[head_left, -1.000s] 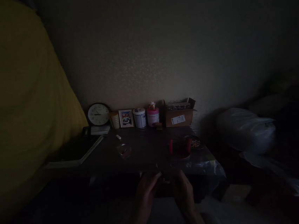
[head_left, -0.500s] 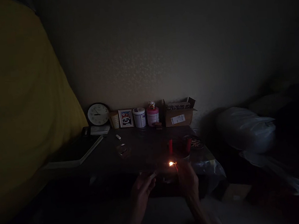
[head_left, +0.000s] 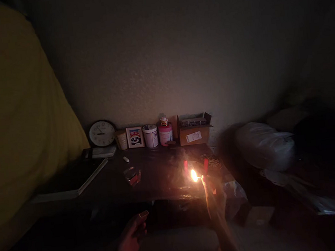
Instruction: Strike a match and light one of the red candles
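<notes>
My right hand (head_left: pixel 211 186) pinches a burning match (head_left: pixel 199 177) over the front right of the dark table. Its flame is bright, with thin smoke above, and points to the left. Just behind it stand two red candles, the left candle (head_left: pixel 186 166) near the flame and the right candle (head_left: pixel 206 164) behind my fingers; whether either is lit I cannot tell. Lower and to the left, in front of the table edge, my left hand (head_left: pixel 132 233) is closed on a small matchbox (head_left: pixel 143 214). Glare and darkness hide the fingers' details.
Along the wall stand a round clock (head_left: pixel 102 133), a framed panda picture (head_left: pixel 135 137), a white tin (head_left: pixel 151 136), a pink-lidded tin (head_left: pixel 166 136) and an open cardboard box (head_left: pixel 194 134). A clear packet (head_left: pixel 132 176) lies mid-table. A plastic bag (head_left: pixel 266 145) sits at right.
The match flame has grown much brighter and lights the table. My right hand has moved slightly up and right, close to the candles. My left hand has drawn back down and left with the matchbox.
</notes>
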The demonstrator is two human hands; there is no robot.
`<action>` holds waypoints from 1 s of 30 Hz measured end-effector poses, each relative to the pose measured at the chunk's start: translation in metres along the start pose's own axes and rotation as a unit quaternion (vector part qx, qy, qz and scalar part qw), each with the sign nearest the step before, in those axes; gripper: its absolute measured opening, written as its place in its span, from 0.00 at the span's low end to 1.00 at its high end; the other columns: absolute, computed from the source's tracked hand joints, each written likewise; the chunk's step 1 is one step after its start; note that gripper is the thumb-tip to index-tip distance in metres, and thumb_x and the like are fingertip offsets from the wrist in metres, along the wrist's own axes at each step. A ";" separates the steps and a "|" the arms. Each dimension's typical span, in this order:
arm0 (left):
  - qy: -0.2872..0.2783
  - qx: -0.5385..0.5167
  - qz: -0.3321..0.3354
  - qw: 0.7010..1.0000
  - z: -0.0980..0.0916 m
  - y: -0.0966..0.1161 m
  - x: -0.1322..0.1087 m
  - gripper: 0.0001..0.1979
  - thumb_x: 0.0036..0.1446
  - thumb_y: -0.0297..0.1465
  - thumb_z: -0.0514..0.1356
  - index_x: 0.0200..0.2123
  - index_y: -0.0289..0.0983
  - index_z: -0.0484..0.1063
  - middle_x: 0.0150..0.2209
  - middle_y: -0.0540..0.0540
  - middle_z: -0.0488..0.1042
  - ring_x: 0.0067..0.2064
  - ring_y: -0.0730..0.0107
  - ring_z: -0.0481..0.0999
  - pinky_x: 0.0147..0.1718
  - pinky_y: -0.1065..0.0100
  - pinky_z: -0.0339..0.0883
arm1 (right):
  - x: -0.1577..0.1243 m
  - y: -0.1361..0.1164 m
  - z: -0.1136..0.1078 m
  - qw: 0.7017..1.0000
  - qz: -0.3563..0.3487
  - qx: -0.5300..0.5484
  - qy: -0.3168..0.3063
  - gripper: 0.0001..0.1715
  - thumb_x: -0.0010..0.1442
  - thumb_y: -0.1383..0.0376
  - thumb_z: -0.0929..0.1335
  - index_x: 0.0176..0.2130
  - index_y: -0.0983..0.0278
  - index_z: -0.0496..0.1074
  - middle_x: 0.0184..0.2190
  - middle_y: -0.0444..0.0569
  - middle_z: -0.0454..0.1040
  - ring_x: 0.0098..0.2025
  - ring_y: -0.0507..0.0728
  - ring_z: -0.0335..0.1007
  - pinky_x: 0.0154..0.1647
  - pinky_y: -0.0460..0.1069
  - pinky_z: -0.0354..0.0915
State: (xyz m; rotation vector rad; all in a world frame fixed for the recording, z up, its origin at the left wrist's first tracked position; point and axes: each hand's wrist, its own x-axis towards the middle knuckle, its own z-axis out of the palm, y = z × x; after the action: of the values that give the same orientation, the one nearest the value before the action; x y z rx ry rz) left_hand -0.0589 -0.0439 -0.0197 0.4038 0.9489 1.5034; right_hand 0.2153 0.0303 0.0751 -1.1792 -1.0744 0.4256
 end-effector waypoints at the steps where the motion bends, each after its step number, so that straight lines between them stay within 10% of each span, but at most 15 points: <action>1: -0.013 0.001 -0.002 1.000 -0.005 -0.002 0.001 0.20 0.42 0.40 0.71 0.40 0.40 0.80 0.45 0.47 0.83 0.39 0.68 0.79 0.38 0.68 0.74 | 0.001 0.000 0.001 1.000 0.002 0.001 0.005 0.18 0.57 0.51 0.67 0.34 0.63 0.75 0.36 0.50 0.76 0.39 0.58 0.70 0.40 0.52 0.66; 16: 0.085 0.007 0.012 0.996 0.041 0.013 -0.035 0.18 0.21 0.34 0.75 0.25 0.43 0.82 0.35 0.48 0.84 0.42 0.64 0.77 0.37 0.73 0.72 | 0.005 0.002 0.011 0.999 0.025 0.037 0.007 0.17 0.56 0.51 0.68 0.34 0.62 0.74 0.36 0.48 0.75 0.40 0.57 0.69 0.42 0.51 0.65; 20: 0.013 0.002 -0.010 1.000 0.025 -0.003 -0.021 0.19 0.32 0.41 0.72 0.32 0.41 0.82 0.41 0.43 0.83 0.53 0.51 0.74 0.47 0.61 0.71 | 0.009 0.004 0.011 0.998 0.038 0.042 0.001 0.19 0.54 0.50 0.69 0.34 0.63 0.75 0.35 0.49 0.75 0.38 0.57 0.69 0.38 0.50 0.64; 30: 0.048 0.019 -0.022 0.998 -0.027 -0.027 0.012 0.17 0.48 0.43 0.65 0.39 0.40 0.77 0.46 0.40 0.80 0.54 0.52 0.74 0.56 0.47 0.64 | 0.015 -0.001 0.010 0.992 0.087 0.085 -0.020 0.19 0.53 0.51 0.70 0.34 0.65 0.76 0.28 0.46 0.75 0.34 0.56 0.69 0.37 0.48 0.64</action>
State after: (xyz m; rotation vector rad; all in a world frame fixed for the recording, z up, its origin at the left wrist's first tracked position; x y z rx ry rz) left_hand -0.0633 -0.0440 -0.0597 0.3390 1.0561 1.4776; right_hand 0.2131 0.0466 0.0824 -1.1203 -0.9527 0.6666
